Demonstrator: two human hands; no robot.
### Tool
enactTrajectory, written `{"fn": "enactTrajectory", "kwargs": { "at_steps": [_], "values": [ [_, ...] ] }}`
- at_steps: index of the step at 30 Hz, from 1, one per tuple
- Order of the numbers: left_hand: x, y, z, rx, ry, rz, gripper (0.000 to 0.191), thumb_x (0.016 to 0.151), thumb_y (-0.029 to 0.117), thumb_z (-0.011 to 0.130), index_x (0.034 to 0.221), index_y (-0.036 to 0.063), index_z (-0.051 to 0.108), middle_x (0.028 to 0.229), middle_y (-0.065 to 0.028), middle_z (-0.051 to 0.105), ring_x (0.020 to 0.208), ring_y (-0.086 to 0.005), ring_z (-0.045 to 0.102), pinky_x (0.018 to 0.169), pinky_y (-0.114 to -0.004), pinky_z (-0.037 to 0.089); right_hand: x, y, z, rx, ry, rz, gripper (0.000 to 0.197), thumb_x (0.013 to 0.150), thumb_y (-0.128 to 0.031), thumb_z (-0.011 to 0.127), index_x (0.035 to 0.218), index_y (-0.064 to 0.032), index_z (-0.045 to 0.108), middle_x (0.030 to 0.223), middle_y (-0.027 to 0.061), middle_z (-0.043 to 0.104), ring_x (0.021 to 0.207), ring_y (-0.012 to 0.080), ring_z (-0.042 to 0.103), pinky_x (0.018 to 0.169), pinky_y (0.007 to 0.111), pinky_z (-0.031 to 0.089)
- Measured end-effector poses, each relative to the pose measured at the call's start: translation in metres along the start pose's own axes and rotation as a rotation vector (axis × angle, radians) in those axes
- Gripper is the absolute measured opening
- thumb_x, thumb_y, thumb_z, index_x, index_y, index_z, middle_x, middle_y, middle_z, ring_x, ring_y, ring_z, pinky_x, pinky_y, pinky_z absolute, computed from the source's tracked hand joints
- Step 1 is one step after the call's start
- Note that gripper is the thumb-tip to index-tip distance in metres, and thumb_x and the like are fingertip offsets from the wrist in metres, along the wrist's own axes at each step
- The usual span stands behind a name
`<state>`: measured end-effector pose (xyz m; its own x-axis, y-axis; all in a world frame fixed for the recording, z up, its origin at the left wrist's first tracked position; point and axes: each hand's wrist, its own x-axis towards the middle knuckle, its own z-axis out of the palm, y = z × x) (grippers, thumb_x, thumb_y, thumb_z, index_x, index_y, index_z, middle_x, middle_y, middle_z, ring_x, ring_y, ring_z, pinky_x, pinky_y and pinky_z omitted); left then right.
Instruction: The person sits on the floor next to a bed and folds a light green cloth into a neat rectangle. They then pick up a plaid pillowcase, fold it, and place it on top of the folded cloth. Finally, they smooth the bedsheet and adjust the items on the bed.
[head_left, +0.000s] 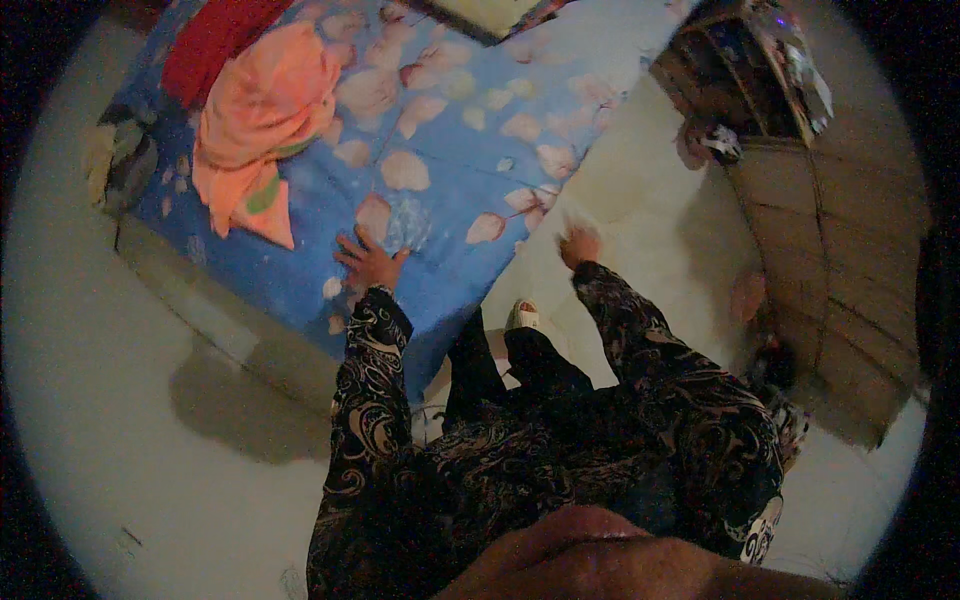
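My left hand (370, 262) is spread, fingers apart, at the near part of a blue bed sheet (315, 202) printed with pale leaves. Nothing shows in its grasp. Whether the palm rests on the cloth or hovers just over it, I cannot tell. Off the right side of the bed, my right hand (580, 241) hangs above the floor, blurred, and I see nothing held in it. Its finger posture is too smeared to read. An orange cloth (262, 112) with green patches lies bunched on the sheet, beyond and left of my left hand.
A red cloth (217, 49) lies behind the orange one. Brown wooden furniture (847, 262) with shelves (720, 75) stands at the right. Between it and the bed runs a strip of pale floor (637, 172), with my shoe (523, 315) on it. A pale wall (90, 337) borders the left.
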<state>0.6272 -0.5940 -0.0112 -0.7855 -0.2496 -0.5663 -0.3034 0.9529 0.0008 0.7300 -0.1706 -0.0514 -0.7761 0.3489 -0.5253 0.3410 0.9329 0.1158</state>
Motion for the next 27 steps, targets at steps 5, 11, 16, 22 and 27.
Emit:
{"fn": "enactTrajectory", "kwargs": {
  "at_steps": [5, 11, 16, 22, 27],
  "values": [
    [-0.005, 0.008, -0.009, 0.104, -0.133, 0.0, 0.123, 0.078, 0.072, 0.07, 0.162, 0.0177, -0.002, 0.165, -0.0238, -0.008, 0.148, -0.054, 0.009, 0.1, -0.077, 0.035, -0.09, 0.159, 0.023, -0.113, -0.43, 0.264, 0.058, 0.096, -0.033, 0.056, 0.152, -0.0246, 0.043, 0.148, 0.0144, 0.046, 0.132, 0.0347, 0.047, 0.103, 0.052, 0.047],
    [0.008, 0.019, -0.026, 0.025, -0.114, -0.021, 0.113, 0.084, 0.073, 0.064, 0.162, 0.0172, 0.004, 0.165, -0.0246, -0.003, 0.149, -0.0511, 0.011, 0.104, -0.075, 0.034, -0.044, 0.079, -0.008, 0.287, 0.524, -0.107, 0.063, 0.086, -0.026, 0.066, 0.146, -0.0199, 0.051, 0.135, 0.0212, 0.054, 0.122, 0.0408, 0.053, 0.099, 0.05, 0.047],
    [-0.042, 0.116, -0.072, -0.036, 0.057, 0.056, 0.101, 0.088, 0.066, 0.064, 0.161, 0.0163, 0.015, 0.164, -0.0251, 0.006, 0.149, -0.0473, 0.02, 0.105, -0.072, 0.035, 0.021, -0.054, -0.129, 0.526, 0.53, -0.563, 0.052, 0.082, -0.02, 0.068, 0.133, -0.0219, 0.059, 0.143, 0.013, 0.052, 0.129, 0.0414, 0.049, 0.105, 0.055, 0.041],
    [-0.073, 0.227, 0.039, 0.498, 0.698, 0.22, 0.082, 0.091, 0.055, 0.065, 0.158, 0.026, 0.028, 0.16, -0.0184, 0.031, 0.137, -0.0437, 0.041, 0.094, -0.062, 0.046, 0.115, -0.045, -0.169, 0.423, 0.608, -0.871, 0.057, 0.083, -0.022, 0.068, 0.139, -0.0252, 0.056, 0.156, 0.0093, 0.041, 0.142, 0.0369, 0.038, 0.113, 0.055, 0.033],
    [-0.191, 0.289, 0.116, 0.21, 0.265, 0.536, 0.073, 0.092, 0.054, 0.062, 0.155, 0.0286, 0.034, 0.159, -0.0157, 0.033, 0.136, -0.0391, 0.044, 0.096, -0.062, 0.044, 0.174, 0.201, -0.184, 0.268, -0.054, -0.224, 0.036, 0.096, -0.024, 0.053, 0.131, -0.0219, 0.063, 0.137, 0.0102, 0.059, 0.129, 0.0346, 0.05, 0.107, 0.052, 0.038]
  ]
}}
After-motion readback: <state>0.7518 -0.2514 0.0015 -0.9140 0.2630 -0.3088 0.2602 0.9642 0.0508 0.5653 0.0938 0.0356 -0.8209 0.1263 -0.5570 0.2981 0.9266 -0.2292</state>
